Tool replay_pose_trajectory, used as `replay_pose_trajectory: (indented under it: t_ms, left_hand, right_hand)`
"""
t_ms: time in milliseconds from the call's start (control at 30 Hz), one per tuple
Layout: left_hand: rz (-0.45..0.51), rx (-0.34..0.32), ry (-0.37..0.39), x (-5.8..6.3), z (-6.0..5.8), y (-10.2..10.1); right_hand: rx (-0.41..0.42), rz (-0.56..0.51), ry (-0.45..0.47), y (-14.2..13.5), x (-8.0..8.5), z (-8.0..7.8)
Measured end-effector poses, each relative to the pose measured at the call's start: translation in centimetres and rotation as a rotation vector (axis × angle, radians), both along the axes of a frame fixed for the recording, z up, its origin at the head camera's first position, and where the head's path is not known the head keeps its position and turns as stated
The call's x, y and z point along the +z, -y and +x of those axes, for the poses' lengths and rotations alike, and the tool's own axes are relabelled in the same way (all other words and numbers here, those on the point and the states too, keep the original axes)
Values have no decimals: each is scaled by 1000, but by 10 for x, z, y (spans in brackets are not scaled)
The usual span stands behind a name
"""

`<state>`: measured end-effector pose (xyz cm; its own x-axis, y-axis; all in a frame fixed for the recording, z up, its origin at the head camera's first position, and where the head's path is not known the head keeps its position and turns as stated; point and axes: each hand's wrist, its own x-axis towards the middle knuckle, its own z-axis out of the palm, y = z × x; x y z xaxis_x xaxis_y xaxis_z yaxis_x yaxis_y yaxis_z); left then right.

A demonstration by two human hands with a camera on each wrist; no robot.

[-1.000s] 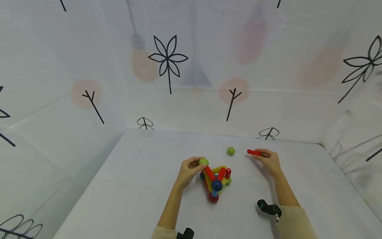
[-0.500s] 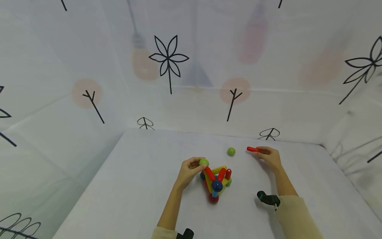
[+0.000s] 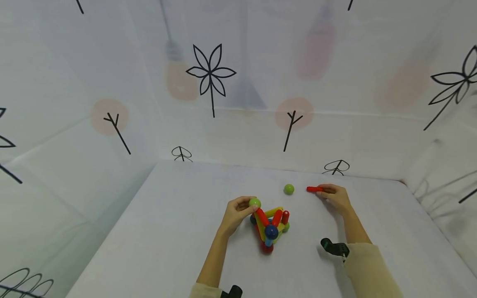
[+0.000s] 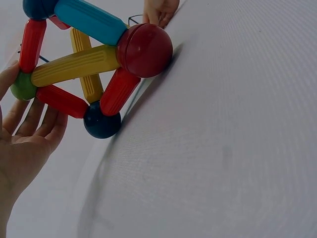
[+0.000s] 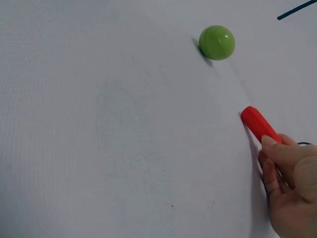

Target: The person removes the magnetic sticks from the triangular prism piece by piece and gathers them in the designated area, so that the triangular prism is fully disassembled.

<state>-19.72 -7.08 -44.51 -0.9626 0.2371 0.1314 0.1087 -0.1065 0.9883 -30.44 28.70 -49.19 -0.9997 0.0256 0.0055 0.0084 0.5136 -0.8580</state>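
Observation:
In the head view my left hand (image 3: 232, 215) pinches a light green ball (image 3: 255, 202) at one corner of a magnetic stick-and-ball frame. The frame joins red, yellow and blue sticks with coloured balls, among them a dark blue ball (image 3: 271, 231) and a larger dark red ball (image 4: 148, 49). A short red stick (image 3: 285, 217) juts up at its right side, one end free. Farther right, my right hand (image 3: 337, 198) pinches a separate red magnetic stick (image 5: 260, 124) near one end, pointing left. A loose green ball (image 5: 217, 42) lies on the table, apart from that stick's tip.
The white table (image 3: 167, 231) ends at a patterned curtain (image 3: 238, 136) behind it. Dark wrist-camera mounts (image 3: 335, 247) stick out from the sleeves.
My right hand has shifted slightly, and the red stick's tip has tilted a little and edged left. The left hand keeps its hold on the frame's green ball.

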Motion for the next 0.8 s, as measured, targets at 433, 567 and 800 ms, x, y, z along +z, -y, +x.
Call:
replay_pose_trajectory:
  t_ms: [433,567,800]
  left_hand:
    - [0,3,-7,0,0,0]
    - [-1,4,-6,0,0,0]
    - [-4,2,-7,1,0,0]
  right_hand:
    - [-141,-84,-24,4,-9,3]
    - [-171,-93,-26,4,-11,3]
    - [-194,-106,-28,5,-11,5]
